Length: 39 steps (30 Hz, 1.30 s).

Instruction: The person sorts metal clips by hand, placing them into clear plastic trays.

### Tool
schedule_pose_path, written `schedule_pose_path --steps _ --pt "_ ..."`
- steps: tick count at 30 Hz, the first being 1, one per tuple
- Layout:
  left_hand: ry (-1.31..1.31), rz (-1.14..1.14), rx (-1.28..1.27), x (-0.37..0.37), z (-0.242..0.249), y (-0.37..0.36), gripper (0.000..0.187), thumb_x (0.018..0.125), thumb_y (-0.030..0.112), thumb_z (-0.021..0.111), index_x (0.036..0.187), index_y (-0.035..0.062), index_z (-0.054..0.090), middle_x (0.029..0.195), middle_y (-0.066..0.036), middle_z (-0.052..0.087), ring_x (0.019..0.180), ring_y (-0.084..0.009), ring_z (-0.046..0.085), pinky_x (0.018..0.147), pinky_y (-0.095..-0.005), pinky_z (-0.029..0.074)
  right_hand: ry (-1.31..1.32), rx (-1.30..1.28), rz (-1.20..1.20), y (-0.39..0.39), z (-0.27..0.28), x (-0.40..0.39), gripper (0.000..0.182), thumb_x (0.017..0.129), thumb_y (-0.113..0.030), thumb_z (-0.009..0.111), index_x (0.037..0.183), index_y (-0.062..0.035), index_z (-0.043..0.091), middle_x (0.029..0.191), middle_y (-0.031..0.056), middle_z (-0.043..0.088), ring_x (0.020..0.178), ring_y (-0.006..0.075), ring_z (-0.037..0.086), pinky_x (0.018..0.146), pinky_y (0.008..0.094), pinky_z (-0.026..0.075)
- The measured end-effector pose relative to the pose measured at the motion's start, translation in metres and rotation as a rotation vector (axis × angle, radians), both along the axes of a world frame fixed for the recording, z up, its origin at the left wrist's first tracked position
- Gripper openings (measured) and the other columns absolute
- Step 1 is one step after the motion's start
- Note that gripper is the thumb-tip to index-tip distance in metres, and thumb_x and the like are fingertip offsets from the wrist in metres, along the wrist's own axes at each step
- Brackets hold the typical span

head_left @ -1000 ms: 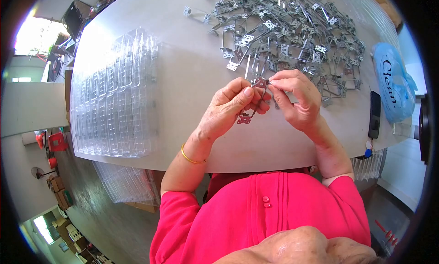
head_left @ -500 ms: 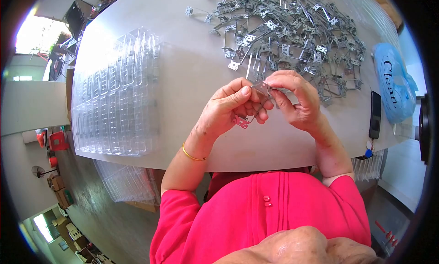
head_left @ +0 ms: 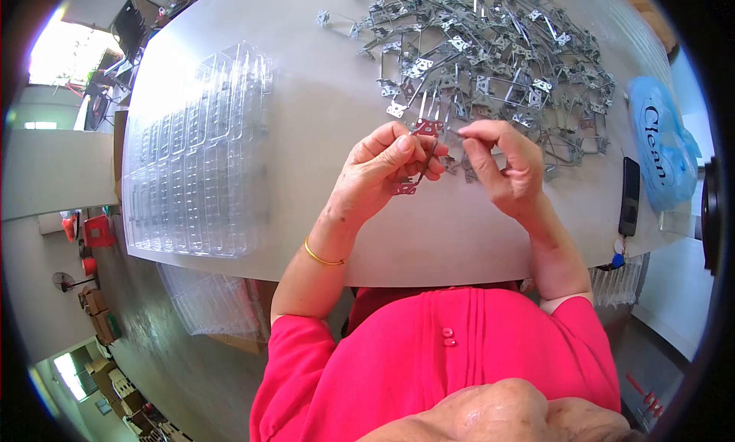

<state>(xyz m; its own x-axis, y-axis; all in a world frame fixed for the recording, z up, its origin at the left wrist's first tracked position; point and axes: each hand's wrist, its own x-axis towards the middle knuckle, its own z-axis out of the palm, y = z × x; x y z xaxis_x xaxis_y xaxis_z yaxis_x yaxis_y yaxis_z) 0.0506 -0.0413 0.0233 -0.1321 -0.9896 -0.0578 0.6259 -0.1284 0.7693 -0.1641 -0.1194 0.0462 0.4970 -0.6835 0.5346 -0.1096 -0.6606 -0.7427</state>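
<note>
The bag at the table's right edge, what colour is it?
The bag is light blue with dark lettering, seen in the head view.

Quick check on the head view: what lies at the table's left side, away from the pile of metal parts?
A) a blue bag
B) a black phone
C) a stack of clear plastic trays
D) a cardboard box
C: the clear trays lie at the left of the table, while the blue bag and phone are at its right, beyond the metal parts.
</note>
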Motion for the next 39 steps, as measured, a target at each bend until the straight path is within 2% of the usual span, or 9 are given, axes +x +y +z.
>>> schedule_pose_path --steps 11,15,18,24,26,29,30,37,39 --pt "-0.236 -0.064 0.018 0.001 -0.011 0.0 0.018 0.1 0.02 0.07 0.095 0.0048 0.061 0.107 -0.015 0.073 0.092 -0.0182 0.07 0.075 -0.0277 0.052 0.076 0.046 0.047 0.006 -0.002 0.003 0.015 0.089 0.004 0.07 0.101 -0.0024 0.064 0.086 0.0068 0.073 0.068 0.0157 0.068 0.059 0.0275 0.053" --pt "-0.305 -0.055 -0.022 -0.005 0.0 0.001 0.016 0.097 0.016 0.073 0.098 0.0054 0.062 0.104 -0.011 0.074 0.092 -0.0152 0.07 0.07 -0.0238 0.049 0.095 0.335 0.096 0.013 0.007 0.004 0.011 0.095 -0.001 0.067 0.104 -0.0036 0.061 0.085 0.0071 0.073 0.068 0.0153 0.069 0.061 0.0275 0.054" --pt "-0.272 -0.004 -0.001 -0.007 0.003 0.002 0.025 0.094 0.008 0.077 0.108 0.0026 0.058 0.109 -0.007 0.07 0.1 -0.0125 0.068 0.079 -0.0256 0.054 0.203 0.458 0.097 0.012 0.01 0.005 0.008 0.098 -0.004 0.065 0.104 -0.004 0.06 0.085 0.0076 0.074 0.07 0.0169 0.071 0.062 0.029 0.055" --pt "-0.26 0.096 -0.021 -0.01 0.006 0.001 0.044 0.094 0.008 0.076 0.13 0.0022 0.051 0.115 -0.01 0.069 0.107 -0.0194 0.07 0.088 -0.0304 0.055 0.248 0.301 0.114 0.005 0.009 -0.001 0.01 0.097 -0.006 0.067 0.104 -0.0047 0.061 0.084 0.01 0.075 0.07 0.0233 0.072 0.063 0.0324 0.055" --pt "-0.213 0.125 -0.087 -0.007 -0.001 -0.001 0.06 0.096 0.017 0.074 0.145 -0.0011 0.045 0.116 -0.014 0.07 0.108 -0.0274 0.07 0.1 -0.0426 0.054 0.278 0.278 0.113 0.003 0.009 -0.003 0.01 0.096 -0.007 0.067 0.103 -0.005 0.061 0.083 0.0106 0.074 0.07 0.0247 0.071 0.064 0.0327 0.055" --pt "-0.136 0.187 -0.115 -0.002 0.0 -0.002 0.069 0.096 0.022 0.074 0.151 -0.0015 0.04 0.117 -0.014 0.069 0.11 -0.0303 0.07 0.104 -0.0471 0.052 0.371 0.308 0.1 0.001 0.009 -0.004 0.009 0.099 -0.01 0.067 0.103 -0.0049 0.061 0.08 0.0099 0.072 0.072 0.0209 0.072 0.065 0.0326 0.056" --pt "-0.081 0.171 -0.177 0.002 -0.006 -0.003 0.065 0.097 0.014 0.072 0.152 0.0021 0.041 0.121 -0.012 0.069 0.115 -0.0305 0.068 0.107 -0.0464 0.05 0.257 0.426 0.098 0.003 0.007 -0.002 0.01 0.1 -0.013 0.066 0.101 -0.0046 0.061 0.081 0.0085 0.072 0.074 0.0182 0.072 0.066 0.0317 0.056" --pt "0.009 0.197 -0.337 -0.002 -0.01 -0.005 0.058 0.099 0.018 0.069 0.149 0.0063 0.043 0.136 -0.018 0.059 0.135 -0.0361 0.054 0.118 -0.0509 0.04 -0.146 0.982 0.305 0.013 -0.014 0.013 0.013 0.106 -0.018 0.06 0.106 -0.0054 0.059 0.092 0.0038 0.07 0.085 0.0129 0.07 0.07 0.0278 0.056" --pt "0.011 0.191 -0.378 -0.004 -0.012 -0.007 0.054 0.099 0.017 0.069 0.147 0.009 0.044 0.141 -0.018 0.056 0.138 -0.0365 0.051 0.12 -0.0512 0.037 -0.186 1.005 0.291 0.012 -0.015 0.014 0.012 0.105 -0.017 0.061 0.107 -0.0055 0.058 0.092 0.0039 0.069 0.084 0.0125 0.069 0.07 0.0274 0.056"
